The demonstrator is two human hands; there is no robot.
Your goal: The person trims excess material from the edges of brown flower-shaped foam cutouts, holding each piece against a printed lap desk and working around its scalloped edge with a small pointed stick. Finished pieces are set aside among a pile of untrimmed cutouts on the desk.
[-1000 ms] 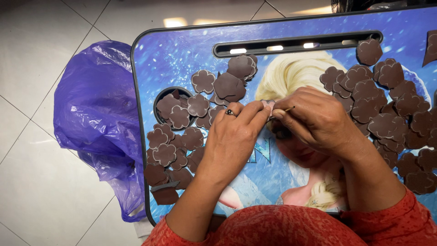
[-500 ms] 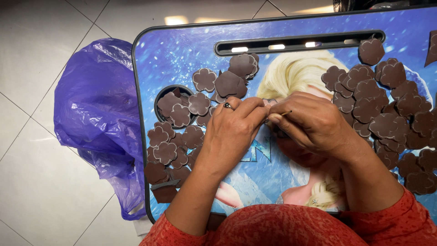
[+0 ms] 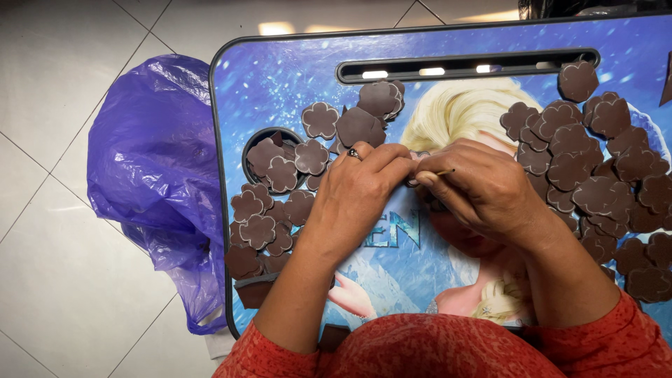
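1. Hands meet mid-tray: left hand (image 3: pixel 357 192) pinched shut, held item hidden.
2. Right hand (image 3: pixel 483 189) grips thin stick (image 3: pixel 444 172) between fingertips.
3. Brown flower cutouts (image 3: pixel 280 203) lie left of left hand; more (image 3: pixel 595 182) right of right hand, on blue lap tray (image 3: pixel 280 84).

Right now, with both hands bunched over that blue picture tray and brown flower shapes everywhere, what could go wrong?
The thin stick pinched in the right hand points at the left hand, so it might poke a finger. The brown flower-shaped cutouts lie close to the blue picture tray's rim; a wrist nudge could knock some onto the purple plastic bag.
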